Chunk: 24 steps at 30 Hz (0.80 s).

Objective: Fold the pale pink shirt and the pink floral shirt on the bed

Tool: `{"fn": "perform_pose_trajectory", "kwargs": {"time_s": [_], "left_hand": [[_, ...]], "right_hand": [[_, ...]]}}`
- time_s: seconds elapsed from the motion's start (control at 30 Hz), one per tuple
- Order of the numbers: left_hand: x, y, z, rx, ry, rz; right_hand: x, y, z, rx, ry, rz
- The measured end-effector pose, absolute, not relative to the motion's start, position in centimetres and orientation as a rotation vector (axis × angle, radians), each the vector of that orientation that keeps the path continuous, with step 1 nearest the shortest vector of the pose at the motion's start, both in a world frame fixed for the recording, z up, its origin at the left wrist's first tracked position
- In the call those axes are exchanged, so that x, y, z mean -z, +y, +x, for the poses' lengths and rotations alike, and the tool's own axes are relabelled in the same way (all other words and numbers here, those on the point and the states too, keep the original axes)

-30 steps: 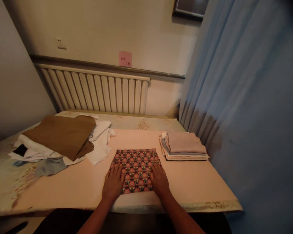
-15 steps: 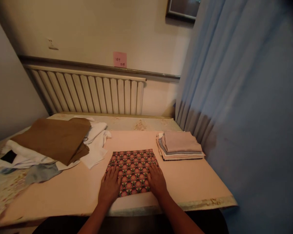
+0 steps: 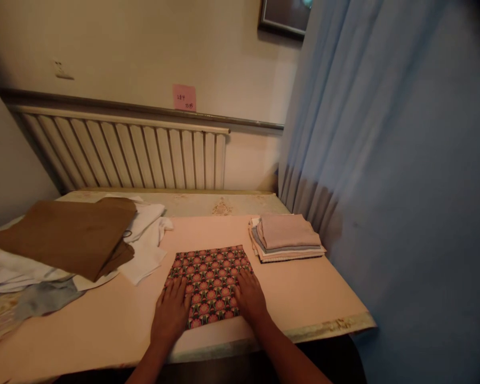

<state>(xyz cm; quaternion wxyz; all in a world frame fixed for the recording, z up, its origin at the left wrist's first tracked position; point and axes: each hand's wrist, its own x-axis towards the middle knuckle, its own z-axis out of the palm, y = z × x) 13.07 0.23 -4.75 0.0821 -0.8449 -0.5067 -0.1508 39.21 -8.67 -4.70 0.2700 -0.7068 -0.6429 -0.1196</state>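
A folded cloth point(image 3: 212, 282) with a red, black and green flower pattern lies flat on the pink table cover point(image 3: 300, 298) in front of me. My left hand point(image 3: 171, 309) rests on its left edge, fingers stretched out and lying flat. Across from it, my right hand point(image 3: 251, 296) lies on the cloth's right edge, its fingers also extended. Neither hand grips the fabric. Right of the cloth sits a neat stack of folded fabrics point(image 3: 290, 232), with a dusty pink piece on top.
At the left is a loose heap of cloths, with a brown fabric point(image 3: 64, 232) over white fabric point(image 3: 144, 261) and a grey piece point(image 3: 48, 297). A blue curtain point(image 3: 376, 176) hangs along the right side. Behind the table stands a radiator point(image 3: 144, 154) beneath a pink note point(image 3: 184, 97).
The camera view has turned slightly to the right, so everything appears shifted left. Both hands stay on the patterned cloth, which remains flat.
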Motion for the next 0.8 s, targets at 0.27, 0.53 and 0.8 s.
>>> {"fn": "perform_pose_trajectory", "kwargs": {"time_s": [0.27, 0.53, 0.8], "left_hand": [[4.62, 0.08, 12.97, 0.398, -1.463, -2.542], [4.36, -0.03, 13.22, 0.468, -1.544, -2.534], [4.04, -0.49, 13.24, 0.513, -1.552, -2.551]], "right_hand": [[4.85, -8.68, 39.25, 0.348, -1.73, -1.892], [4.61, -8.81, 39.17, 0.348, -1.728, -1.882], [4.63, -8.87, 39.17, 0.313, -1.73, -1.872]]}}
